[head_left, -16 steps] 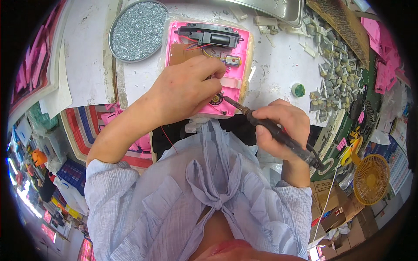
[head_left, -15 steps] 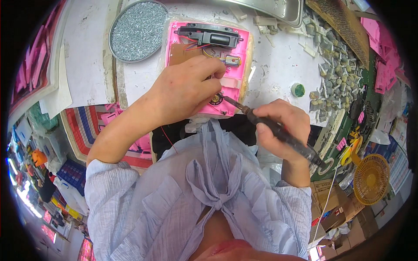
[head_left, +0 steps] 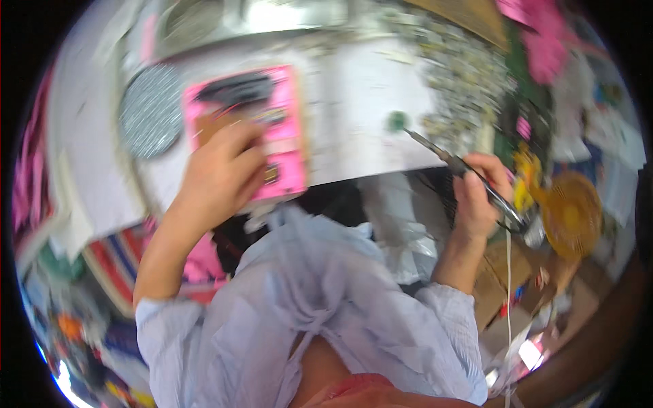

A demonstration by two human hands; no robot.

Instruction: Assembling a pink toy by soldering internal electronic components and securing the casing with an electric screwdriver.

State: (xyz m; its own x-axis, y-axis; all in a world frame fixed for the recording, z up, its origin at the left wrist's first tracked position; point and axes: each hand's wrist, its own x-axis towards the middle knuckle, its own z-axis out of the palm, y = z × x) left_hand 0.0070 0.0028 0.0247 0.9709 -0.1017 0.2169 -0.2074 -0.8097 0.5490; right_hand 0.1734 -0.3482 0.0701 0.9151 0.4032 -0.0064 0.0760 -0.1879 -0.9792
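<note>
My right hand [head_left: 477, 200] grips a soldering iron [head_left: 500, 202] by its dark handle, out to the right of the table's front edge. The iron's tip points up and left, close to a small green pot [head_left: 396, 122] on the table. My left hand [head_left: 221, 170] rests over the left side of an open pink plastic casing [head_left: 291, 143], its fingers curled and pinched together. What they hold, if anything, is hidden and blurred. Inside the casing lie a long black part [head_left: 235, 88], a brown board [head_left: 212, 124] and thin wires.
A round tray heaped with small screws [head_left: 151, 112] stands left of the casing. Many small grey and white parts [head_left: 466, 88] are piled at the right. A metal tray [head_left: 286, 17] lies at the back. A yellow basket [head_left: 573, 212] and a white cable [head_left: 509, 292] are at the right.
The soldering iron has come away from the casing and moved right, toward the green pot. My left hand stays at the casing. The whole view has shifted and blurred.
</note>
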